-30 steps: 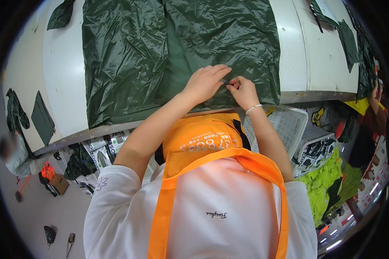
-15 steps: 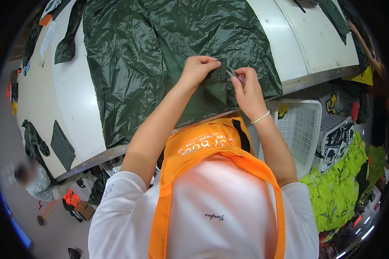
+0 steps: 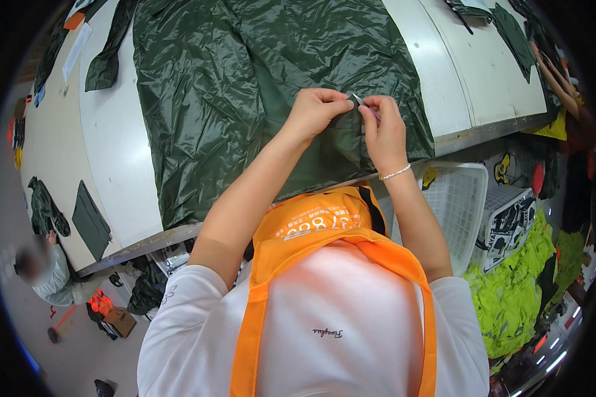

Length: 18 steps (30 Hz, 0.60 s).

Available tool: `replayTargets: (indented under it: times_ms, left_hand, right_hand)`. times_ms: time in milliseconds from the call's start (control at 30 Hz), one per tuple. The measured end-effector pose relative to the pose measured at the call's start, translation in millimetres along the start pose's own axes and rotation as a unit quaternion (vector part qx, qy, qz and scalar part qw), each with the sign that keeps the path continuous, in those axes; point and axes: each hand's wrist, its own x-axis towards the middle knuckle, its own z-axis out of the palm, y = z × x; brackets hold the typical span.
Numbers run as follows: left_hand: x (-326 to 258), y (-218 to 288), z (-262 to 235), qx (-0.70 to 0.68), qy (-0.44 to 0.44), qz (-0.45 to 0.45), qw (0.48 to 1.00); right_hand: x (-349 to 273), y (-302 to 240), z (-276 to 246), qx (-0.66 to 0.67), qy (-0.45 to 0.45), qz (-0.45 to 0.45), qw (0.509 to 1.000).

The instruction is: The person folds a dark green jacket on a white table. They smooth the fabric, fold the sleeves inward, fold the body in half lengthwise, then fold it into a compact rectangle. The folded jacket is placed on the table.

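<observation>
Where fabric (image 3: 245, 86) drapes, perhaps white table (image 3: 116, 165).

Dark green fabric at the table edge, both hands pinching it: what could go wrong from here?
The small metal tool in the right hand sits close to the left hand fingertips and might nick them. It could also snag the thin dark green fabric. The fabric overhangs the table edge and may slide.

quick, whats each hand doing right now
Left hand: closed, pinching the dark green fabric.
Right hand: closed on a small metal tool at the fabric.
</observation>
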Motion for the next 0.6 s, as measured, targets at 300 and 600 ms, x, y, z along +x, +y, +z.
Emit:
replayTargets:
  times_ms: [300,600]
  left_hand:
    - [-26,3,-5,-0.039,-0.007,0.157,0.987]
    - [-69,3,-17,0.06,0.048,0.301,0.951]
  right_hand:
    - [-5,-17,-8,0.104,-0.014,0.024,0.994]
    - [-16,-37,-12,0.051,0.021,-0.205,0.977]
